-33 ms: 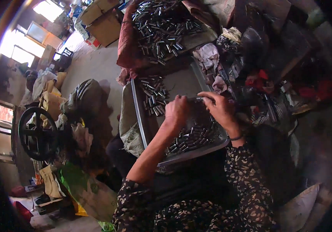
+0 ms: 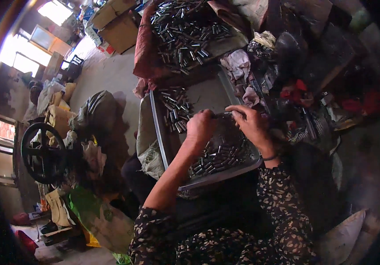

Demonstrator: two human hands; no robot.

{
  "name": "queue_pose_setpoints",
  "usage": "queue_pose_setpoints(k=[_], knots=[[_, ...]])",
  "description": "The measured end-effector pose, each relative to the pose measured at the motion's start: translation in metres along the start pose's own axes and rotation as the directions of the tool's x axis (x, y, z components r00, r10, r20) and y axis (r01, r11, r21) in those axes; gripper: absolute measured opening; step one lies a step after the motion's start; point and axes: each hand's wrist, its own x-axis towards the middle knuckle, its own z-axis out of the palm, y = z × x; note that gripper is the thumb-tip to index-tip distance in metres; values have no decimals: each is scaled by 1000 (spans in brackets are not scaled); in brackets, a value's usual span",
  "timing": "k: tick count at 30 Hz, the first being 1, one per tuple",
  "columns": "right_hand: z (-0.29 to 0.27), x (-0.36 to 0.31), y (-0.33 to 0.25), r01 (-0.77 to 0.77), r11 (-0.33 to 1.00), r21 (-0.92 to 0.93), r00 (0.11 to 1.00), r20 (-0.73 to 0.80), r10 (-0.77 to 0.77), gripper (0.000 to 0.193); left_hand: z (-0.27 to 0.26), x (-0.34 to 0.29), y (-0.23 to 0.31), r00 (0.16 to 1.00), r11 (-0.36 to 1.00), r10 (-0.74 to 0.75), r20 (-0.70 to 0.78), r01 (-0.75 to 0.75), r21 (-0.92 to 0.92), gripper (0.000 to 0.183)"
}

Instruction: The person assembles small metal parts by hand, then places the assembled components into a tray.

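Both of my hands are raised over a shallow clear plastic tray with a pale rim. My left hand is closed, its fingers curled together at the tray's middle; a small dark bit shows at the fingertips, too blurred to name. Just to its right, my right hand has thumb and forefinger bent toward each other, and what they pinch, if anything, is too small to make out. Short metal pins lie loose along the tray's left side. A second group of metal pins lies in rows below my hands.
Beyond the tray, a reddish sack lies opened under a big heap of metal pins. Rags and dark bundles crowd the right. A black handwheel stands at the left, near a grey bag. Cardboard boxes sit farther back.
My left hand has shifted slightly left and its wrist has turned a little. A small shiny piece at my right fingertips no longer shows there. The right hand has barely moved.
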Motion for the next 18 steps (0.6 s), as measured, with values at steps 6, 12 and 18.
queue_pose_setpoints(k=[6,12,18], knots=[[11,-1,8,-51,967,248,998,-12,55,16,-25,-24,0,958,461,-70,277,277,-843,26],[16,-1,10,-150,946,289,988,87,130,18,-27,-31,-5,963,316,-26,269,263,-911,26],[15,-2,5,-171,924,341,983,118,139,20,-28,-34,-5,956,328,-50,290,289,-899,24]])
